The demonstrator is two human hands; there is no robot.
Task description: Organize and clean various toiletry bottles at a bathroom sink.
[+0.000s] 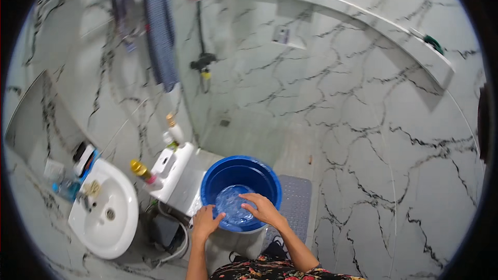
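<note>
A round blue plastic tub (242, 162) stands low in front of me, beside the toilet. Clear, bubbly water (235, 202) covers its bottom. My left hand (206, 219) is at the tub's near left rim, thumb spread from the fingers; whether it touches the rim I cannot tell. Above the water, on the near right side of the tub, my right hand (261, 209) is held with thumb and fingers apart and nothing between them.
On my left are a white washbasin (132, 217) and the toilet tank (183, 167) with several bottles on top. A black bin (165, 231) stands between them. A grey bath mat (295, 202) lies right of the tub. Farther off, a glass panel (241, 85) borders the shower.
</note>
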